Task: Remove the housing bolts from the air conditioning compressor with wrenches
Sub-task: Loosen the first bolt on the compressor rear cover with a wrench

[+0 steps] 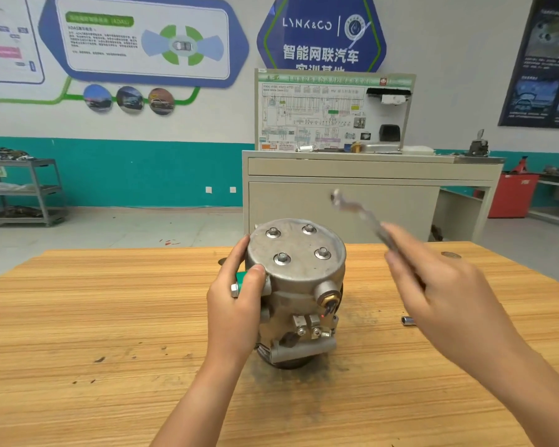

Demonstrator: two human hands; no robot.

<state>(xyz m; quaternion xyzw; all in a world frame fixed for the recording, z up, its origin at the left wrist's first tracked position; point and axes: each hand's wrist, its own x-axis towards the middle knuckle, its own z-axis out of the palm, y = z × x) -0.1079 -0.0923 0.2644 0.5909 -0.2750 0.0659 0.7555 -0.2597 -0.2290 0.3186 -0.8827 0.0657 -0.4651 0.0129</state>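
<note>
head view | grey cast-metal compressor (296,285) standing upright on striped wooden table (78,317), four hex bolts (282,258) seated | left hand (236,304) fingers curling round its side | right hand (433,285) fingers clamping blurred silver wrench (359,214) aloft | risk: wrench slipping under torque, compressor tipping

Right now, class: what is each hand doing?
Left hand: grips the side of the compressor.
Right hand: holds a blurred wrench, raised off the compressor.
</note>
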